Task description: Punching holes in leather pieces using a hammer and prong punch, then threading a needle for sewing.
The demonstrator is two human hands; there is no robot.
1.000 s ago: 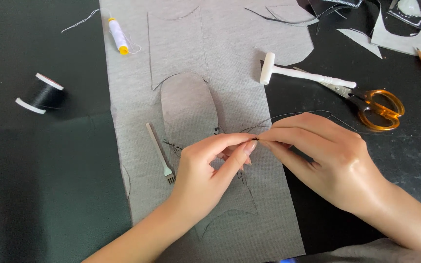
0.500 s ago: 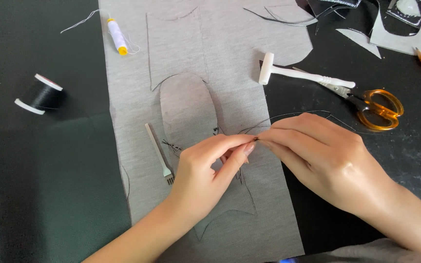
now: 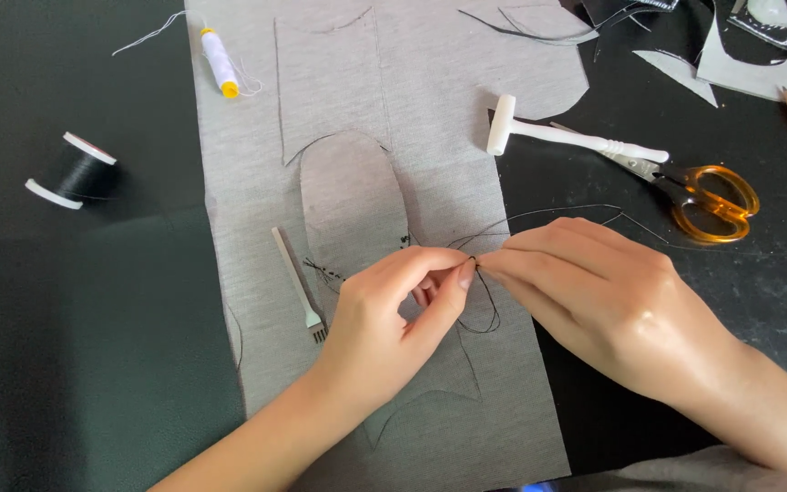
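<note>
A: Pinching black thread (image 3: 489, 314) w/ both hands over the grey fabric (image 3: 430, 118). Left hand (image 3: 384, 319): thumb and forefinger clenched on the thread at its loop. Right hand (image 3: 612, 305): fingertips closed on the same thread, touching the left fingertips. Needle, if any, too small to tell.

B: Thread location?

A: Runs from the stitch marks on the oval fabric cut-out (image 3: 348, 196), loops below the fingertips, tail trails right toward the orange-handled scissors (image 3: 712, 196). Pronged punch tool (image 3: 301, 284) lies just left of the left hand; white mallet (image 3: 557, 135) above; black spool (image 3: 75, 170) well apart on the dark surface (image 3: 93, 364); white spool (image 3: 218, 62) at top.

B: Handling advice?

A: Judgement only: keep the loop small, tension even, pull along the stitch line so the fabric doesn't pucker; keep the tail off the scissors.

B: Change vs. earlier frames?

A: Minimal. Hands in approx. same spot, fingertips still together; loop under them looks slightly more open. Tools unmoved.
</note>
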